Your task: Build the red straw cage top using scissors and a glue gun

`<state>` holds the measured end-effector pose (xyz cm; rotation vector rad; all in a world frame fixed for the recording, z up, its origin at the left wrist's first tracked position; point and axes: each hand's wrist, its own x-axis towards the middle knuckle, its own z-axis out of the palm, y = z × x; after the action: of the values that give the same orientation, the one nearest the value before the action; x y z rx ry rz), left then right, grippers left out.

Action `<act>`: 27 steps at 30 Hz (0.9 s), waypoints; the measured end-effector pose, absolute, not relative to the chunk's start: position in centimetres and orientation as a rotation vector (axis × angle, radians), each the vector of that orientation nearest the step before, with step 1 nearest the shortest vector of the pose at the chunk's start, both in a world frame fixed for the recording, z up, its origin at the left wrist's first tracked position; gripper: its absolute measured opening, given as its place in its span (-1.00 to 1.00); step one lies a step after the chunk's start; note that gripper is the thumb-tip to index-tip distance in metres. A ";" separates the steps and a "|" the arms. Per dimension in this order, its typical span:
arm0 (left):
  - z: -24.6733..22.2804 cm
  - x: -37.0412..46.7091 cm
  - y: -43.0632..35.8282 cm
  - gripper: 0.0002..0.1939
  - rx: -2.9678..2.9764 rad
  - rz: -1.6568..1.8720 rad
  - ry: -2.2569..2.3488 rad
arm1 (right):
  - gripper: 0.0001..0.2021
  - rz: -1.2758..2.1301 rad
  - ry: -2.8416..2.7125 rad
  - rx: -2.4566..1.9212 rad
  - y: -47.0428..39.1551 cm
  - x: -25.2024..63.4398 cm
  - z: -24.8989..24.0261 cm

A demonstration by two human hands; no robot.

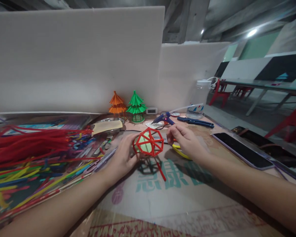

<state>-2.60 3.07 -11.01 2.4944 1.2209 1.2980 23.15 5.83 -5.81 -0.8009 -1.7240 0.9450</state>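
Note:
A red eight-sided frame with spokes, which looks made of pipe cleaners, is held up over the table with a pale green disc behind it. My left hand is closed on its left side. Just right of the frame, apart from it, my right hand has its fingers pinched together; whatever is in them is hidden or too small to name. Beneath that hand lies a curved yellow piece, partly covered. A short red stick lies below the frame.
Red pipe cleaners and many coloured ones pile up at left. Behind stand an orange tower, a green tower, a blue glue gun and a water bottle. A dark blue stapler-like tool and a phone lie right.

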 end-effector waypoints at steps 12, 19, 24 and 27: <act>-10.8 -2.5 2.8 -0.41 2.564 1.329 1.235 | -0.77 0.458 -2.059 -0.793 5.0 23.4 -1.7; -10.9 -2.5 2.8 -0.38 2.568 1.346 1.256 | -0.86 0.295 -2.378 -0.774 5.1 23.0 0.0; -10.9 -2.7 2.7 -0.38 2.642 1.333 1.251 | -0.84 0.224 -2.479 -0.772 4.2 22.9 -0.6; -11.0 -2.7 2.6 -0.35 2.664 1.320 1.248 | -0.90 0.207 -2.475 -0.767 3.9 22.7 -1.0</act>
<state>-2.72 2.61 -10.96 2.6640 1.2484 1.3196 22.72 3.86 -0.95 -0.7675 -2.4749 0.2072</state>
